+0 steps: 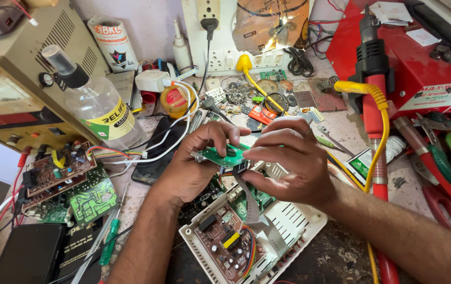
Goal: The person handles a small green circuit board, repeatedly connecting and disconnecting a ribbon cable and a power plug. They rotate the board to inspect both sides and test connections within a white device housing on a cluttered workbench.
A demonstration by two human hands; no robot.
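A: You pinched the small green board [229, 155] at both ends, left hand [194, 163] and right hand [288, 163] each closed on it, above the open white case [294, 223]. Why so high?

B: Probably slack for the grey ribbon cable [250, 202] running down into the case.

A: Its connector end?

B: Hidden under your right fingers [259, 154]; couldn't tell.

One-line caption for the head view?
Both hands, left and right, hold a small green circuit board above an opened white case.
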